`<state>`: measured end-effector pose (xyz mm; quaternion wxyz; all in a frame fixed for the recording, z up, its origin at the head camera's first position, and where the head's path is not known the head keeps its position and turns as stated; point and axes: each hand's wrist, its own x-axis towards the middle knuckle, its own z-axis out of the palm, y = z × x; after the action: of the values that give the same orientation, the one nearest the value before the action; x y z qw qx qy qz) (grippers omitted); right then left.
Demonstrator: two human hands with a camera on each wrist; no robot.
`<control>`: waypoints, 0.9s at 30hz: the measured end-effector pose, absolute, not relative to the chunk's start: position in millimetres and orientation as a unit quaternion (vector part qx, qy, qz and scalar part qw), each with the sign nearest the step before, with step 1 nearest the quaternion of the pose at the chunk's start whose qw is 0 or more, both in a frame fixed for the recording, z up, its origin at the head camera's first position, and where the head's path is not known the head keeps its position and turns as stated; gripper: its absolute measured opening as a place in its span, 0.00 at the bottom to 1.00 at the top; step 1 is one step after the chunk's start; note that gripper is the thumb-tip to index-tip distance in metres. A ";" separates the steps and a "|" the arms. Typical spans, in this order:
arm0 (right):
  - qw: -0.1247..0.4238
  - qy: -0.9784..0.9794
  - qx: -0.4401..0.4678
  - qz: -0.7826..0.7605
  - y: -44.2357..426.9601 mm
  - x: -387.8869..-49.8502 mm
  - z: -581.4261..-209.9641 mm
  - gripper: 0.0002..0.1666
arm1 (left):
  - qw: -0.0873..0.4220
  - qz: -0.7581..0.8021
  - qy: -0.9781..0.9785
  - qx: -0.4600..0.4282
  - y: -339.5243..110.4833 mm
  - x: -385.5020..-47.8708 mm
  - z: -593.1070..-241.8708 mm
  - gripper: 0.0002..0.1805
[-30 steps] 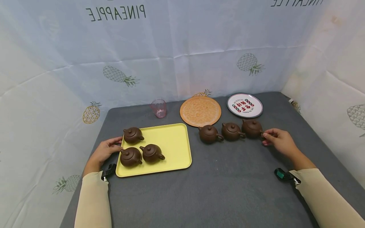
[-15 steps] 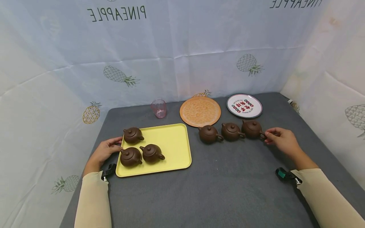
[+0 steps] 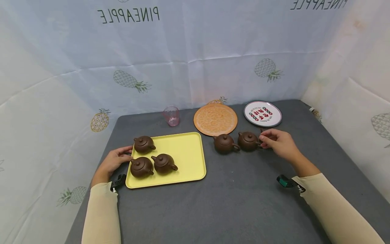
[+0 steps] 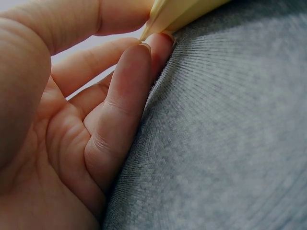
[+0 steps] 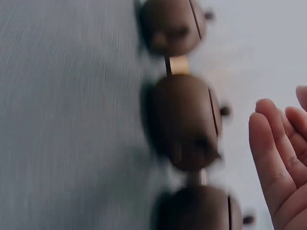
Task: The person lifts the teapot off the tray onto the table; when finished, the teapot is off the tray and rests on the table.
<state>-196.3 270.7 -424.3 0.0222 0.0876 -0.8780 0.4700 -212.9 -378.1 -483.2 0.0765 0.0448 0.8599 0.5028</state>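
My left hand (image 3: 110,165) holds the left rim of a yellow tray (image 3: 189,159); in the left wrist view the tray's edge (image 4: 180,14) lies at the thumb and fingertips. Three dark brown teapots stand on the tray: a rear teapot (image 3: 144,144), a front-left teapot (image 3: 141,167) and one beside it (image 3: 164,163). My right hand (image 3: 281,145) hovers above the right end of a row of three more: a left teapot (image 3: 224,144), a middle teapot (image 3: 248,141) and a right one mostly hidden behind the hand. In the right wrist view its fingers (image 5: 268,143) are extended, apart from the blurred teapots (image 5: 184,120).
Behind the row lie a round orange mat (image 3: 215,119) and a white plate (image 3: 262,114) with red markings. A pink clear cup (image 3: 172,116) stands behind the tray. Pineapple-print cloth (image 3: 195,34) hangs round the grey table (image 3: 213,210).
My right hand has let go of the right teapot's handle and moved left over the row. The left hand stays at the tray's rim. The view has shifted slightly.
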 end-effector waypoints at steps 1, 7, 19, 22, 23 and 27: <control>0.018 -0.875 0.096 0.473 262.9 -197.5 -424.6 0.18 | 0.077 0.505 0.858 0.045 -377.5 -212.9 -483.2 0.32; -0.021 -0.852 0.138 0.505 217.4 -203.9 -425.1 0.19 | 0.081 0.510 0.855 0.040 -374.5 -211.7 -481.1 0.32; -0.079 -0.819 0.239 0.516 122.3 -202.2 -440.7 0.15 | 0.093 0.514 0.852 0.042 -375.7 -210.9 -478.5 0.33; -0.107 -0.801 0.251 0.532 101.6 -200.8 -445.2 0.15 | 0.091 0.516 0.851 0.042 -375.1 -210.3 -477.8 0.32; -0.112 -0.799 0.252 0.535 95.3 -200.8 -446.5 0.15 | 0.092 0.515 0.851 0.043 -372.6 -208.7 -473.9 0.32; -0.130 -0.792 0.250 0.542 73.1 -199.5 -450.7 0.11 | 0.097 0.515 0.850 0.043 -368.6 -206.1 -467.0 0.32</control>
<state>-199.5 73.1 -450.7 -0.1305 0.2500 -0.7916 0.5421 -206.1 -368.6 -467.0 0.0969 0.0432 0.8503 0.5155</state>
